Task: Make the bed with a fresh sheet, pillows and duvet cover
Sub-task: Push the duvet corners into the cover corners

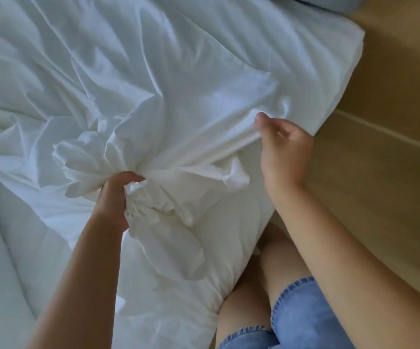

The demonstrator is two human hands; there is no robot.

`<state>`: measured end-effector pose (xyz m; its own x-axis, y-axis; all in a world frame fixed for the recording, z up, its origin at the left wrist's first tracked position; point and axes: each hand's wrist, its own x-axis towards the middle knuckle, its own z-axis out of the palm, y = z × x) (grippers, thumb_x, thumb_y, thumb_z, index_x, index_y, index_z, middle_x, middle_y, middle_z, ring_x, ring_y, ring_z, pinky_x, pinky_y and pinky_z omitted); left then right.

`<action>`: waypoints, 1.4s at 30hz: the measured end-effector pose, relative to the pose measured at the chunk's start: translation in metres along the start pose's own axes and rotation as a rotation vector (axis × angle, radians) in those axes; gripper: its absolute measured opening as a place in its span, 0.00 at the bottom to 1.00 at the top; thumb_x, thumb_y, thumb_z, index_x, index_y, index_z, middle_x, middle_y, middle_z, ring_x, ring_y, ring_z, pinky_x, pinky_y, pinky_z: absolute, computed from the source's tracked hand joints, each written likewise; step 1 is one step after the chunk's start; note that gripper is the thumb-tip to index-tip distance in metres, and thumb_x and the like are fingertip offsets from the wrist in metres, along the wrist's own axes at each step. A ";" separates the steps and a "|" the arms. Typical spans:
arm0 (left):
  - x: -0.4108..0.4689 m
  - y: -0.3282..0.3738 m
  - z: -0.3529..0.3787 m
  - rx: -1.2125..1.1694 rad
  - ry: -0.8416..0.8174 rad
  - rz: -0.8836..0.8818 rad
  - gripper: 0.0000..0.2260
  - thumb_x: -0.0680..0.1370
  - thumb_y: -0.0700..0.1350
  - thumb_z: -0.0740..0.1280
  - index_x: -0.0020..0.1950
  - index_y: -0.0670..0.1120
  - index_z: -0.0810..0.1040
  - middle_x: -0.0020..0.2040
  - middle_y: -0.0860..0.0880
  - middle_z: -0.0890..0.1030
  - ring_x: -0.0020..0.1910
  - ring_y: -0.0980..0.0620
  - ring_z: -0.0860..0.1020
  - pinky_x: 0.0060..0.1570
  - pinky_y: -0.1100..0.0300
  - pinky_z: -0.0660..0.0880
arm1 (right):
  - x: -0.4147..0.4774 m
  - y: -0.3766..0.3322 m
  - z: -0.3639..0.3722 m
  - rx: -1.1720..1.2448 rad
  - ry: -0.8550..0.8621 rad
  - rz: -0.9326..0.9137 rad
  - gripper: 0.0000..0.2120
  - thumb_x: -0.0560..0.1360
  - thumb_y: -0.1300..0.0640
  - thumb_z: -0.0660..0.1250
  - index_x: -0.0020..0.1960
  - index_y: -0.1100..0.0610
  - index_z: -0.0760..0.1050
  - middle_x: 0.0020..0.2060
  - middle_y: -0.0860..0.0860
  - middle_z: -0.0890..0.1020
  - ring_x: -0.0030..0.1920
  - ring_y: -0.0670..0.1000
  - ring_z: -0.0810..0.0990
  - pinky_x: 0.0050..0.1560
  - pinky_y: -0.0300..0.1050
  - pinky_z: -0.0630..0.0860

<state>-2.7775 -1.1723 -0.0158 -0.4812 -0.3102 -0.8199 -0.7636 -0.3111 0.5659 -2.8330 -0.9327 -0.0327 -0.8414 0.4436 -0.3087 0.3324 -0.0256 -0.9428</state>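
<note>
A white duvet cover (153, 79) lies crumpled across the bed and fills most of the view. My left hand (114, 197) is clenched around a thick gathered bunch of its cloth near the middle. My right hand (283, 152) pinches a fold of the same cover between thumb and fingers close to the bed's right edge. The cloth is stretched taut between the two hands. A smoother white quilted layer (7, 248) shows at the lower left under the cover. The bed's corner (352, 44) is at the upper right.
A light wooden floor (392, 71) runs along the bed's right side, with a pale wooden ledge or frame (380, 137) beside it. My legs in blue denim shorts (297, 318) stand against the bed's near edge. A blue-grey object (329, 2) sits at the top edge.
</note>
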 end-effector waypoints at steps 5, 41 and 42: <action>0.002 -0.004 0.002 0.073 0.068 -0.035 0.11 0.74 0.35 0.56 0.33 0.40 0.72 0.24 0.47 0.74 0.25 0.50 0.76 0.27 0.66 0.73 | -0.039 0.049 -0.028 -0.370 -0.374 0.205 0.05 0.73 0.58 0.70 0.42 0.60 0.79 0.38 0.52 0.80 0.39 0.49 0.77 0.46 0.42 0.74; -0.026 -0.019 -0.054 0.091 -0.265 -0.045 0.15 0.58 0.39 0.67 0.41 0.44 0.86 0.42 0.47 0.84 0.42 0.49 0.83 0.40 0.59 0.79 | -0.086 0.027 0.095 -0.722 -1.290 -0.100 0.10 0.78 0.52 0.63 0.48 0.57 0.80 0.47 0.54 0.81 0.50 0.55 0.78 0.50 0.49 0.73; -0.026 -0.019 -0.056 0.070 -0.249 -0.053 0.16 0.56 0.40 0.68 0.42 0.44 0.86 0.42 0.46 0.84 0.42 0.48 0.83 0.40 0.58 0.80 | -0.085 0.027 0.099 -0.757 -1.284 -0.125 0.11 0.78 0.52 0.63 0.49 0.58 0.81 0.48 0.54 0.82 0.50 0.55 0.78 0.49 0.47 0.73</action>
<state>-2.7263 -1.2087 -0.0004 -0.5243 -0.0622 -0.8493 -0.8143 -0.2550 0.5214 -2.7949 -1.0594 -0.0440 -0.5382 -0.6714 -0.5095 0.0306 0.5885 -0.8079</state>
